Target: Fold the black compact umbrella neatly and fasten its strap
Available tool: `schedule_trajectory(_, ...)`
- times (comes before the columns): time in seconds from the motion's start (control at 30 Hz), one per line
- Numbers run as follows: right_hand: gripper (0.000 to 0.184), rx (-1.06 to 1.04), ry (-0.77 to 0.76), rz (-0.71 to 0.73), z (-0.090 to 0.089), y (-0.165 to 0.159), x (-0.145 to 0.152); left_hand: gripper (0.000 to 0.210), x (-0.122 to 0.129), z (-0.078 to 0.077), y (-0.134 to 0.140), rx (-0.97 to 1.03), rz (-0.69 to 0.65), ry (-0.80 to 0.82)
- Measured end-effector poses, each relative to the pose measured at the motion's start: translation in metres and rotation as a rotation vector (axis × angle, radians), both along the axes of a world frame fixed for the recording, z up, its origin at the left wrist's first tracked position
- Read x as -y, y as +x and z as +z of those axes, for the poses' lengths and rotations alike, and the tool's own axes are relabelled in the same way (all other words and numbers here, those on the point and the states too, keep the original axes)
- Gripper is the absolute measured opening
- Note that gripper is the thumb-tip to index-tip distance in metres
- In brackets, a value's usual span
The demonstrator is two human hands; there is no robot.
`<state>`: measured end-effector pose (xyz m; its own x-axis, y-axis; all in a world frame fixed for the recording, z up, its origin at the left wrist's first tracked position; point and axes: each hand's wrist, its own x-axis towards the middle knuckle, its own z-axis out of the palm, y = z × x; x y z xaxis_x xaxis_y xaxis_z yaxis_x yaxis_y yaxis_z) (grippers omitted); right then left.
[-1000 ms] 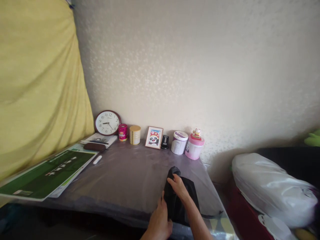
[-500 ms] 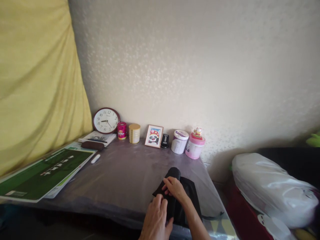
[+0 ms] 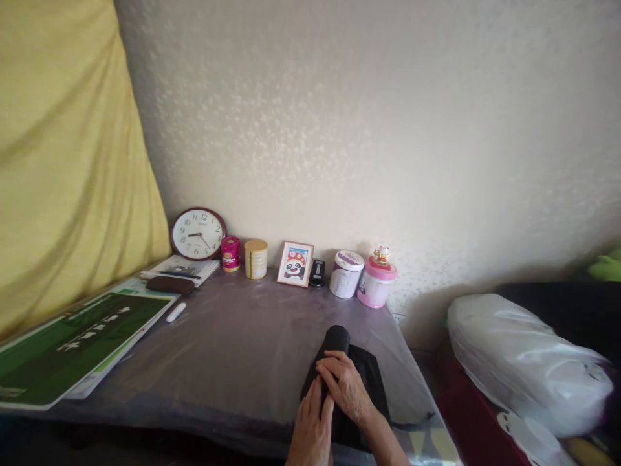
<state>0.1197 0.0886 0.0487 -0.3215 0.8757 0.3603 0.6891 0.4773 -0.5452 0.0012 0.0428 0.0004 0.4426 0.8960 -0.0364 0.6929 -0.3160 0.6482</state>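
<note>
A black cloth [image 3: 371, 375] lies near the right front corner of the table, one part of it gathered into a thick roll and the rest spread flat to the right. My right hand [image 3: 345, 385] is curled over the top of the roll from the right, its fingers bent across it. Lower down, my left hand [image 3: 313, 414] grips the roll's left side, fingers close together and tips touching the right hand's. What lies inside the roll, if anything, is hidden.
On the covered table [image 3: 233, 362], a clock [image 3: 198, 233], a pink tin [image 3: 230, 254], a yellow-lidded can [image 3: 255, 260], a framed panda picture [image 3: 295, 264] and two tubs [image 3: 346, 275] line the wall. A green board [image 3: 72, 343] lies left. A white plastic bag [image 3: 524, 362] sits right.
My left hand has gone from bent knuckles to straighter fingers along the roll, up against the right hand. The right hand has flattened over the roll. The view has shifted slightly.
</note>
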Motion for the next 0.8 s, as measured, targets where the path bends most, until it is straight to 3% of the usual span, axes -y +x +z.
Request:
schedule_trajectory(0.13,0.029,0.095,0.006,-0.033,-0.012,0.011,-0.025,0.089,-0.003,-0.005,0.004,-0.019,0.036,-0.037)
schedule_trajectory(0.37,0.032,0.189,-0.066,-0.172,-0.017,0.017,-0.077,0.09,-0.006,0.02,0.007,-0.138,0.065,-0.16)
schedule_trajectory(0.5,0.029,0.159,-0.069,-0.306,-0.019,0.022,-0.092,0.098,-0.005,0.026,0.006,-0.15,0.059,-0.197)
schedule_trajectory(0.63,0.033,0.104,-0.07,-0.533,-0.019,0.044,-0.086,0.096,0.0,0.021,0.003,-0.106,0.055,-0.147)
schedule_trajectory(0.8,0.04,0.056,-0.105,-0.782,-0.019,0.09,-0.043,0.096,0.008,0.008,-0.002,-0.008,0.024,-0.012)
